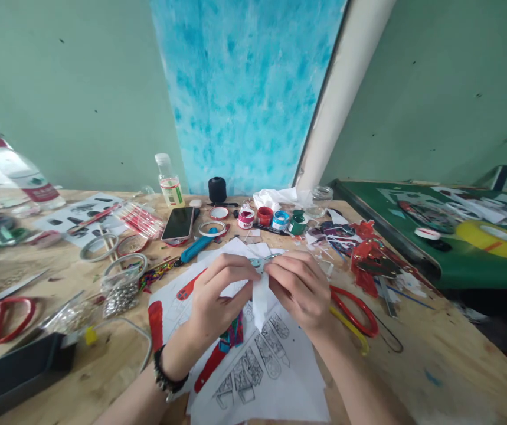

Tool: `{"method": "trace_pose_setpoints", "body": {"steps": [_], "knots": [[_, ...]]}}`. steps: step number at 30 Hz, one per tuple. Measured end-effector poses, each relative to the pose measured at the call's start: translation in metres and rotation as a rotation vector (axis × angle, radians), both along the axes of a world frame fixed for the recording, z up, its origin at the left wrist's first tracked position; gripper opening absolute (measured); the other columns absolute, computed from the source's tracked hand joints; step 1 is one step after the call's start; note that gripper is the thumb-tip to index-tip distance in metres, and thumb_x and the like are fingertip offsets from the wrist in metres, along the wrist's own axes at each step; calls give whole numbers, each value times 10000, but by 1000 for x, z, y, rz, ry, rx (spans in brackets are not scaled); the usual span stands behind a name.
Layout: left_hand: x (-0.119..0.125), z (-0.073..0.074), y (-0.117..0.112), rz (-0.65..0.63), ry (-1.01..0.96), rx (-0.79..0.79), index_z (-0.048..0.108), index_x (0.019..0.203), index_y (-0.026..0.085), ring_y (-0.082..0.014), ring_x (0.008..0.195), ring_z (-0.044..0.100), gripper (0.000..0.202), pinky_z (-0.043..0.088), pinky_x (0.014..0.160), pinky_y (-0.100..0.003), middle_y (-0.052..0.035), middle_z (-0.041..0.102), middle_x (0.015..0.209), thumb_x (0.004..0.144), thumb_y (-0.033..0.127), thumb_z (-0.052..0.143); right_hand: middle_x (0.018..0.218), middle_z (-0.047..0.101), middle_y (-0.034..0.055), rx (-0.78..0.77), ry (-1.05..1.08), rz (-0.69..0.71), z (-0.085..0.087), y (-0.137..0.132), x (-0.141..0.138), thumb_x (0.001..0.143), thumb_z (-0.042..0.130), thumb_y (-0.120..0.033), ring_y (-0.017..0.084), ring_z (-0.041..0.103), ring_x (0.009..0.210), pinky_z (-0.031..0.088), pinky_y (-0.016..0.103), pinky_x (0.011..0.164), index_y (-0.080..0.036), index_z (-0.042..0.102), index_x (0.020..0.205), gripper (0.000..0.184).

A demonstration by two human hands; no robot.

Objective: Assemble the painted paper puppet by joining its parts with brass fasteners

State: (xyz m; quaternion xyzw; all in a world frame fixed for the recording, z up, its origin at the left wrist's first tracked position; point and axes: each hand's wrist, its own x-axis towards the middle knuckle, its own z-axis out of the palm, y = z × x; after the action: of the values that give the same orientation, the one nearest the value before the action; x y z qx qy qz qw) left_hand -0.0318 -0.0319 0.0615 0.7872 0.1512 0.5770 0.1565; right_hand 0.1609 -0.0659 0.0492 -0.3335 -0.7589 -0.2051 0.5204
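Note:
Over the printed sheets, my left hand (223, 295) and my right hand (300, 289) meet with fingertips pinched close together. A white strip (260, 304), paper or tissue, hangs down between them, its upper end at the fingertips. Just above it, a small pale-blue and silvery piece (258, 261) shows at the fingers; its kind is unclear. Beneath lies a white sheet (293, 389) with black line drawings of patterned shapes. A red cut-out (209, 369) with a multicoloured end lies on it, partly behind my left hand.
Open paint pots (264, 216), a phone (178, 224) and a blue-handled tool (196, 249) lie beyond my hands. Red-handled scissors (355, 310) are on the right, others (13, 319) on the left. A yellow tape roll (494, 237) rests on the green surface.

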Motion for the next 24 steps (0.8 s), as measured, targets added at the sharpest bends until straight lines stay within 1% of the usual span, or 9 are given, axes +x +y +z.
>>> {"method": "trace_pose_setpoints", "body": {"steps": [3,7,11,14,18,21,24], "knots": [[0,2,-2,11,-11,10,702,1006,201,-149,890,710,261,594,817,-275,-34,725,952,897,-37,690,1016,778,75,-3,15,8,-1,-1,-2,948,700,-81,240,709,951,626,417,838,-229,679,1228,318],[1,2,-2,24,-16,4,713,998,191,-143,906,708,249,586,832,-265,-38,725,961,895,-35,700,1013,774,52,-44,24,-3,-3,1,-3,967,687,-110,231,724,950,627,405,835,-271,660,1234,313],[2,1,-3,34,-21,-29,708,985,189,-137,904,707,224,579,835,-253,-35,725,951,908,-20,691,992,759,50,-46,47,11,-7,5,-5,949,693,-87,220,711,932,622,393,834,-261,652,1218,323],[2,0,-3,34,-23,-57,700,975,193,-132,902,707,218,573,835,-242,-26,724,935,917,-16,675,1018,750,63,-87,57,27,-10,8,-5,948,685,-80,224,704,948,613,398,851,-245,644,1226,326],[3,-6,-2,10,-22,-93,696,988,206,-134,910,710,238,569,841,-245,-20,727,940,921,-19,659,1044,748,82,-141,32,25,-12,9,-4,965,676,-103,239,696,982,598,422,880,-226,644,1215,280],[4,-12,1,-7,-45,-149,685,1008,219,-149,924,706,262,575,846,-269,-29,721,966,910,-22,650,1027,751,71,-141,17,8,-10,9,-2,961,689,-96,234,694,976,593,420,879,-234,649,1196,275],[5,-17,4,-30,-105,-216,660,1070,230,-181,1001,694,293,583,894,-312,-47,705,1039,879,9,678,1024,754,66,-112,9,-24,-8,8,0,950,702,-81,234,693,983,592,416,878,-238,658,1190,291]]}}
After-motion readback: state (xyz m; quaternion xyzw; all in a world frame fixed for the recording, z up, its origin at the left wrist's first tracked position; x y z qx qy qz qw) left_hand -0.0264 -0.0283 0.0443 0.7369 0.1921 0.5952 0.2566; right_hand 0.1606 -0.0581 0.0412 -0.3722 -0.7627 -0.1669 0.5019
